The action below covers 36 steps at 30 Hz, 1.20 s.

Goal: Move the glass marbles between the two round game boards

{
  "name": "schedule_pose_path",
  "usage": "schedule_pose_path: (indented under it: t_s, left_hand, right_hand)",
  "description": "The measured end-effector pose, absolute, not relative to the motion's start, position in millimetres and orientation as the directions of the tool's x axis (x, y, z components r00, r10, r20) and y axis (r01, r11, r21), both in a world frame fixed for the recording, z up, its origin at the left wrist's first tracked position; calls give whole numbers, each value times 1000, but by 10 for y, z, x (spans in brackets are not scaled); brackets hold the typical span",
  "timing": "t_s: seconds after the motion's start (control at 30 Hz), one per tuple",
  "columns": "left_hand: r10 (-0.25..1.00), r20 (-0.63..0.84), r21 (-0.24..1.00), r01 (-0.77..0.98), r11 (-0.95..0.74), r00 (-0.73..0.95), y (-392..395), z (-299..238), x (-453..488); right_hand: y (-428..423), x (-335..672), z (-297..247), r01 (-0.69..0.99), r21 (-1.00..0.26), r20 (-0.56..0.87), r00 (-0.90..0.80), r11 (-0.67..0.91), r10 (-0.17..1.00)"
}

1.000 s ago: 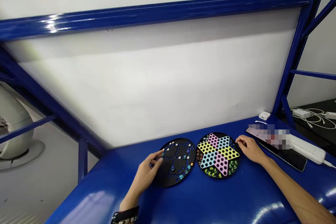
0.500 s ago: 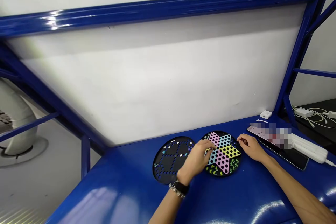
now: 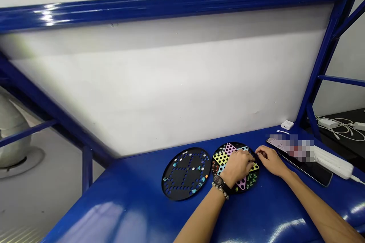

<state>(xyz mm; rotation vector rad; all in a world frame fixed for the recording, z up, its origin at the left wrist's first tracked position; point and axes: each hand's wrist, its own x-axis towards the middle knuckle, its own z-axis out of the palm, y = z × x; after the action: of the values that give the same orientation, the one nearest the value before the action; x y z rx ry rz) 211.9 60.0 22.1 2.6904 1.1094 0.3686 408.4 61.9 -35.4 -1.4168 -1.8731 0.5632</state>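
Observation:
A round Chinese checkers board point(image 3: 222, 158) with a pink, yellow and blue star lies on the blue table, and green and brownish marbles fill parts of its outer rim. Over the right half of the star is my left hand point(image 3: 240, 165), fingers bent and pinched near the board's upper right side; what they hold, if anything, is hidden. At the board's right edge rests my right hand point(image 3: 269, 158), its fingers curled together, their contents too small to make out. Left of the board lies a round black tray point(image 3: 182, 176) with rows of holes and several white and teal marbles.
Right of my hands are a lit phone point(image 3: 278, 144), a dark phone point(image 3: 310, 169) and a white power strip point(image 3: 333, 162). A small white adapter point(image 3: 287, 125) stands near the wall. Blue metal rails point(image 3: 176, 6) frame the table, and cables point(image 3: 342, 125) lie beyond it.
My left hand has moved right across the star to its right side, uncovering the tray and the star's left points. My right hand has stayed by the board's edge. The view has shifted slightly.

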Motion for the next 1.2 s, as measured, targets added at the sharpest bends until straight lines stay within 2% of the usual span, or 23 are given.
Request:
schedule_pose_path:
  t_s: [0.13, 0.23, 0.33, 0.4, 0.6, 0.67, 0.87, 1.07, 1.2]
  left_hand:
    - [752, 227, 331, 678, -657, 618, 378, 303, 1624]
    - [867, 237, 342, 798, -496, 438, 219, 321, 1052]
    - [954, 121, 243, 924, -296, 274, 82, 269, 587]
    - [971, 50, 169, 957, -238, 233, 13, 215, 466]
    - [973, -21, -21, 973, -230, 230, 29, 118, 681]
    - [968, -26, -42, 967, -250, 250, 54, 105, 722]
    - [973, 1, 28, 973, -230, 230, 39, 47, 668]
    - [973, 13, 150, 961, -231, 232, 125, 123, 588]
    - [947, 140, 226, 922, -315, 289, 399, 363, 749]
  right_hand:
    - [591, 4071, -327, 645, -709, 267, -131, 287, 955]
    - [575, 4051, -303, 646, -710, 254, -135, 279, 958]
    - [578, 4049, -317, 653, -709, 235, -138, 267, 962]
    - [587, 4056, -343, 656, -710, 227, -134, 258, 965]
    - [585, 4048, -354, 644, -715, 255, -121, 272, 959]
    - [578, 4034, -332, 638, -718, 266, -118, 278, 957]
    - [555, 4027, -289, 629, -729, 252, -120, 270, 960]
    - [577, 4019, -300, 629, -733, 238, -120, 259, 964]
    - [592, 4006, -292, 631, -733, 235, -117, 255, 965]
